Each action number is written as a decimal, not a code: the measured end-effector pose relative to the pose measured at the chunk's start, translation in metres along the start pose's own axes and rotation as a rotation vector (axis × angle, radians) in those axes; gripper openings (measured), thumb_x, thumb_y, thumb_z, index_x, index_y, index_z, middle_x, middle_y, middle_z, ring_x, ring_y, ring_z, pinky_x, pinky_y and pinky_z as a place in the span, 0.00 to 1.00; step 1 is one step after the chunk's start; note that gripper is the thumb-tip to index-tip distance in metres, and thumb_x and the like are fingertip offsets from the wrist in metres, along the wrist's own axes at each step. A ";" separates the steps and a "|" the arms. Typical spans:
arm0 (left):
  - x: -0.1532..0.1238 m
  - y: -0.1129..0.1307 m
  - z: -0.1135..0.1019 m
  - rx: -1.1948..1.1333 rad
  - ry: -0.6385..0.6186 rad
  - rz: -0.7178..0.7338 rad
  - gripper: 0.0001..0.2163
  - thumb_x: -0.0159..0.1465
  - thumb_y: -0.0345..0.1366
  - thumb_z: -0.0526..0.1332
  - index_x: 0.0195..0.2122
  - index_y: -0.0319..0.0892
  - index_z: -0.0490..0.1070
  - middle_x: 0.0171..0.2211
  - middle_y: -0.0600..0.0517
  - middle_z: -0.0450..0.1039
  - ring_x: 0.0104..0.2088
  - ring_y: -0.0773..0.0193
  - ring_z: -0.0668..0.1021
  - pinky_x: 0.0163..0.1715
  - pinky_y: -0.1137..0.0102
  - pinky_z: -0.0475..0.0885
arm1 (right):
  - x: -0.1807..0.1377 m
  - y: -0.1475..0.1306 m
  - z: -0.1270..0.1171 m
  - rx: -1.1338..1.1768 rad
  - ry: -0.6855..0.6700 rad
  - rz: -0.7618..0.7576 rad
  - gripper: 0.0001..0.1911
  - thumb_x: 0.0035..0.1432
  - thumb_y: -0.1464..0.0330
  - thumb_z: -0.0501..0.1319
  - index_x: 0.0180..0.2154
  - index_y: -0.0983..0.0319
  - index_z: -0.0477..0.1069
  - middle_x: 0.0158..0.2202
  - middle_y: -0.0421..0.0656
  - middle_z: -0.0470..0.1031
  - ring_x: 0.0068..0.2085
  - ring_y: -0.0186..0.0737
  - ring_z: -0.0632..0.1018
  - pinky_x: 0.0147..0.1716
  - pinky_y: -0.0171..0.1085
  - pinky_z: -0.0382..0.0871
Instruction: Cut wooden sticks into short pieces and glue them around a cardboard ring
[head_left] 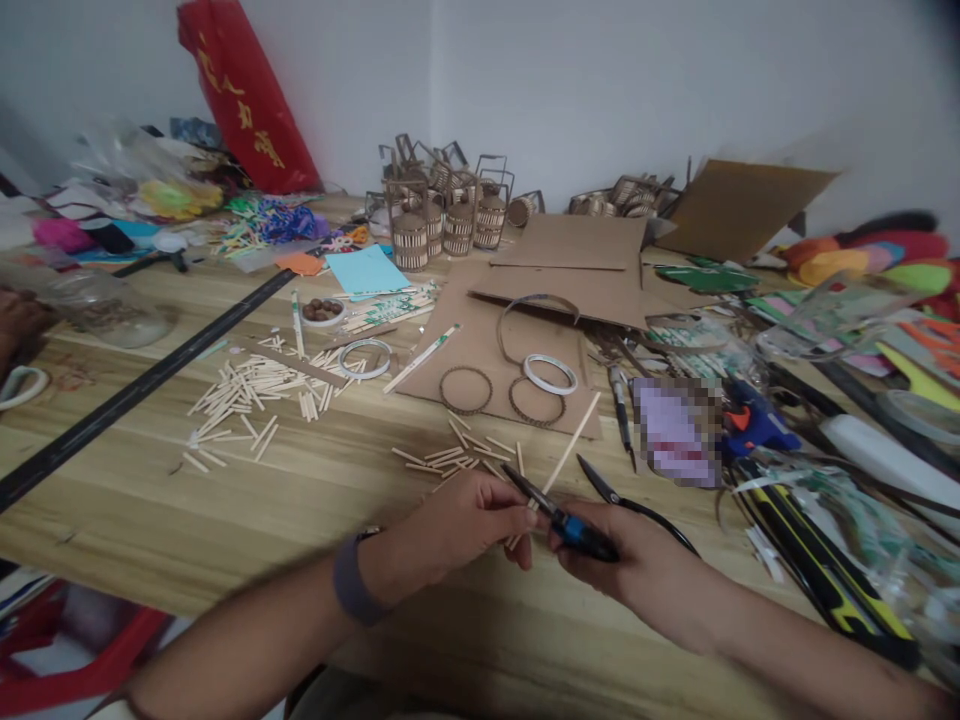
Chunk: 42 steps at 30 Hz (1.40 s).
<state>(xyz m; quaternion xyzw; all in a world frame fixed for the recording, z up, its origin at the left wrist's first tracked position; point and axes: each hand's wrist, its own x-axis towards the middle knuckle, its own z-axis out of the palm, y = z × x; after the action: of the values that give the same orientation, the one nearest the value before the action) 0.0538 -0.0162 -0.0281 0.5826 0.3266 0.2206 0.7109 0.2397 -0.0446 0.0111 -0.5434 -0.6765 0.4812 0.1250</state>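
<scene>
My left hand [480,515] pinches the lower end of a thin pale wooden stick [571,440] that slants up to the right. Wrapped in my right hand [630,560] is a slim dark hand tool [574,530] with a black and blue handle; its exact kind is hard to make out. The tool's narrow tip crosses the stick beside my left fingertips. Just beyond my hands lie several short cut stick pieces [450,455]. A pair of black-handled scissors [604,485] rests behind my right hand.
Brown cardboard [465,340] carries woven rings and a white tape roll [550,375]. More cut sticks [247,390] form a pile at left. Small striped lidded baskets [410,240] stand at the back. A yellow-black cutter [817,560] and a glue gun [757,425] crowd the right.
</scene>
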 end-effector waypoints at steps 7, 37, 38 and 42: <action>0.004 -0.007 -0.003 0.047 0.041 0.022 0.11 0.60 0.39 0.56 0.31 0.37 0.72 0.24 0.53 0.72 0.26 0.68 0.71 0.30 0.72 0.66 | 0.004 0.001 -0.005 0.060 -0.110 0.032 0.05 0.47 0.68 0.57 0.30 0.60 0.67 0.28 0.38 0.64 0.31 0.36 0.64 0.31 0.34 0.59; 0.002 -0.001 0.000 0.083 0.060 0.009 0.15 0.60 0.43 0.54 0.21 0.40 0.67 0.19 0.54 0.67 0.24 0.67 0.70 0.29 0.71 0.65 | 0.007 0.004 0.003 0.128 -0.100 0.081 0.05 0.47 0.69 0.56 0.31 0.60 0.65 0.25 0.36 0.62 0.26 0.33 0.64 0.25 0.32 0.59; 0.002 -0.001 0.000 0.082 0.074 0.016 0.15 0.60 0.43 0.54 0.21 0.40 0.66 0.19 0.54 0.67 0.24 0.67 0.70 0.29 0.71 0.64 | 0.007 0.004 0.003 0.152 -0.104 0.063 0.06 0.48 0.69 0.56 0.32 0.60 0.66 0.26 0.37 0.63 0.27 0.34 0.65 0.26 0.33 0.60; 0.003 0.000 -0.006 0.086 0.197 0.066 0.15 0.62 0.44 0.53 0.24 0.40 0.67 0.20 0.55 0.67 0.24 0.67 0.69 0.29 0.72 0.63 | 0.004 0.009 -0.001 0.189 -0.077 -0.008 0.07 0.51 0.66 0.57 0.34 0.60 0.67 0.30 0.39 0.69 0.33 0.37 0.70 0.32 0.34 0.64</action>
<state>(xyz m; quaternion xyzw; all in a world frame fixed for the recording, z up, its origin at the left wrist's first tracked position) 0.0510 -0.0101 -0.0294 0.5984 0.3844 0.2860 0.6421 0.2443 -0.0411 0.0030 -0.5077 -0.6344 0.5628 0.1516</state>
